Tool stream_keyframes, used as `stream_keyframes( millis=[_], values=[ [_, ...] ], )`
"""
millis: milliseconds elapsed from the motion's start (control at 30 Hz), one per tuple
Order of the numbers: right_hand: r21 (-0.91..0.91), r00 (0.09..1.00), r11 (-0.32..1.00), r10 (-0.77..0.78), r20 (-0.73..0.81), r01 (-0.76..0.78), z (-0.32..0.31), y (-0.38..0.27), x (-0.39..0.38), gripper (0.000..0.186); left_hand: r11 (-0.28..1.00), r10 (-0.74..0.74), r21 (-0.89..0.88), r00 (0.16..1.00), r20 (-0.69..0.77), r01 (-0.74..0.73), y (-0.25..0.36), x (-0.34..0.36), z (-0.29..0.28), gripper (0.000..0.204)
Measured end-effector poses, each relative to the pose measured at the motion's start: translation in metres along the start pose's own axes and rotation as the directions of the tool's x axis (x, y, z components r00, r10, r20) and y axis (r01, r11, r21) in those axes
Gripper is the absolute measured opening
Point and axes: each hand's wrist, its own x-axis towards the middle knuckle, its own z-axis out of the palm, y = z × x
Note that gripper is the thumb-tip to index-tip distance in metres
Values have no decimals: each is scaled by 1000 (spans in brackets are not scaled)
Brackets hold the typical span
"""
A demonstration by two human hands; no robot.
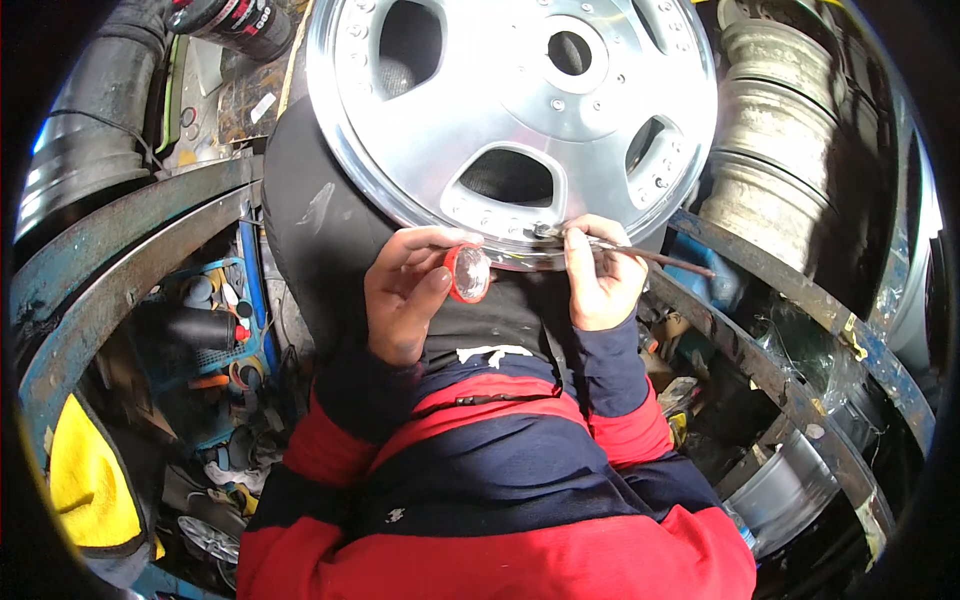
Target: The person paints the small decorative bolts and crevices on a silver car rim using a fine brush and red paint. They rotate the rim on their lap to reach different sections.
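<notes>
A large polished silver wheel (610, 110) lies face up in front of me, with small bolts around its rim and openings between the spokes. My left hand (405, 285) is closed around a small red cap (455, 273), tilted so that its inside, smeared with a greyish substance, shows. My right hand (605, 275) pinches a slim brush (665, 260) like a pen. The brush's brown handle points right, and its dark tip is at the wheel's near rim, close to a bolt. Whether the tip touches the bolt cannot be told.
Curved metal rails (150, 215) run along both sides. Several dull metal wheels (775, 130) are stacked at the right. A blue basket (215, 350) with bottles and tape stands at the left. A yellow cloth (90, 480) hangs lower left; a dark container (245, 25) stands far left.
</notes>
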Motion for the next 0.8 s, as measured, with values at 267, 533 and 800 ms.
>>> stream_keyframes(
  millis=[267, 533, 800],
  values=[
    [334, 997, 942, 59, -44, -41, -18, -5, -10, 8, 988, -158, 5, 986, 59, 158, -3, -2, 2, 32],
    [178, 947, 947, -291, 135, 266, -10, -18, -18, 8, 965, -256, -20, 960, 115, 260, 2, -4, 7, 36],
    [56, 906, 921, -389, 164, 385, -11, -25, -15, 7, 967, -252, -2, 961, 110, 254, 0, -5, 11, 41]
  ],
)
